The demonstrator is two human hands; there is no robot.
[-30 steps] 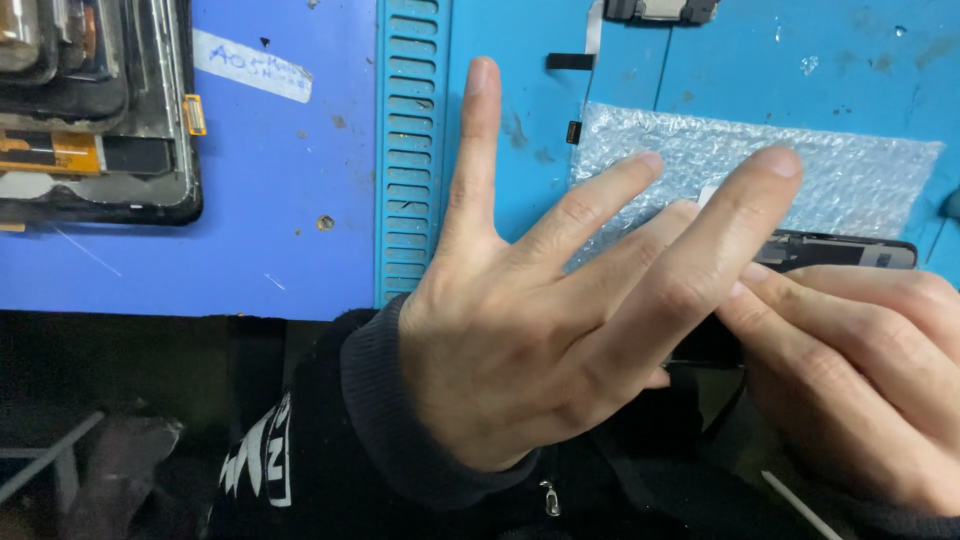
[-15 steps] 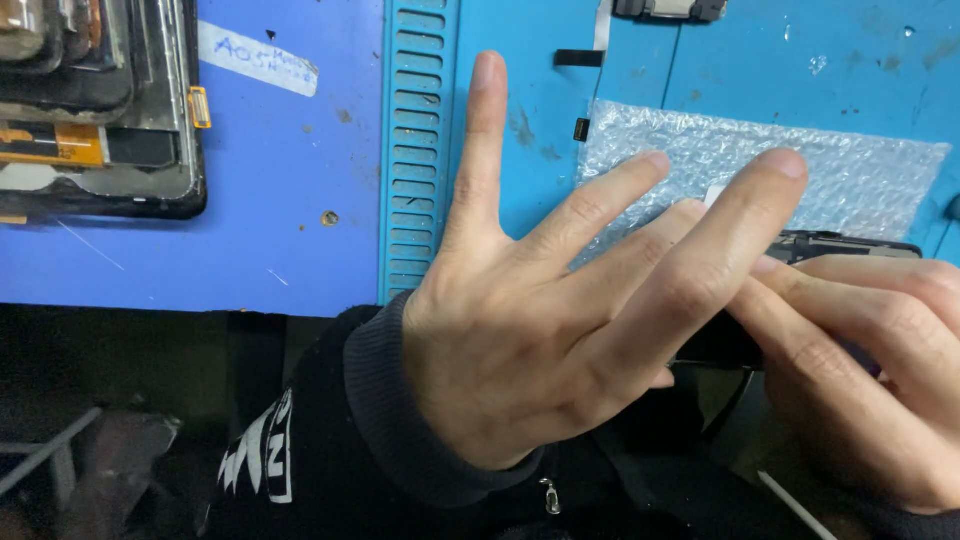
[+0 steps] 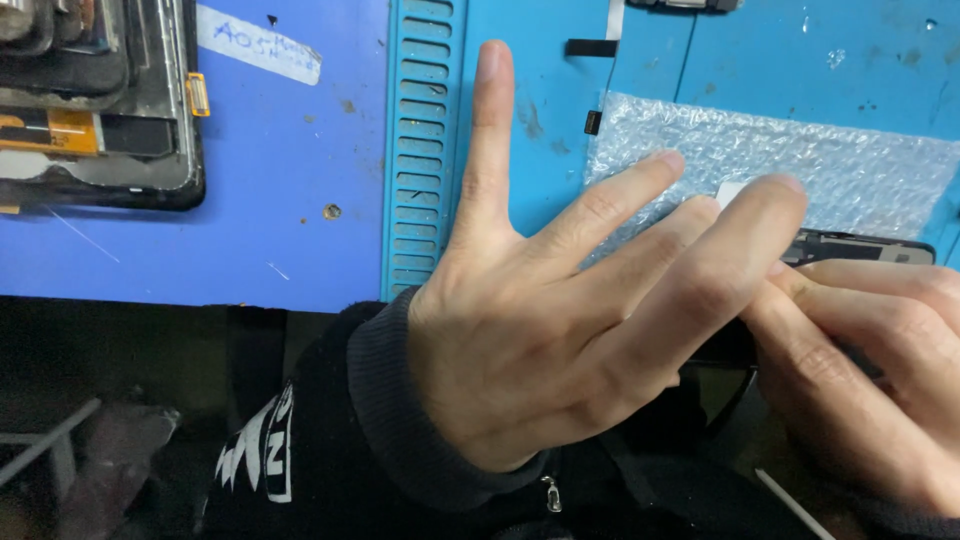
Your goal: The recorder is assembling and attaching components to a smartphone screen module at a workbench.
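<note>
Both of my hands meet over the near edge of the counter (image 3: 300, 200), and they do different work. My left hand (image 3: 560, 330) is spread wide, fingers fanned and lifted; only its thumb side seems to press down, and I judge the other fingers are raised to stay out of the way of the pinch. My right hand (image 3: 870, 370) comes in from the right edge with its fingers drawn together, apparently nipping something small against the dark phone screen assembly (image 3: 860, 247) that sits at the counter's near right edge. What exactly sits between those fingertips I cannot tell; a small pale patch (image 3: 735, 190) shows just past my left forefinger, perhaps a tab or film.

A sheet of bubble wrap (image 3: 800, 160) lies on the light blue slotted mat (image 3: 425, 150) behind the assembly, likely as padding for the glass. At the far left corner a stack of dark phone frames (image 3: 100, 100) with an orange flex strip sits aside, well apart from my hands, beside a white paper label (image 3: 258, 45).

Most of the assembly is hidden under my hands and only its far rim shows. My left thumb is out of sight too. Black flex ribbons (image 3: 592, 48) at the far edge are cut off by the frame.
</note>
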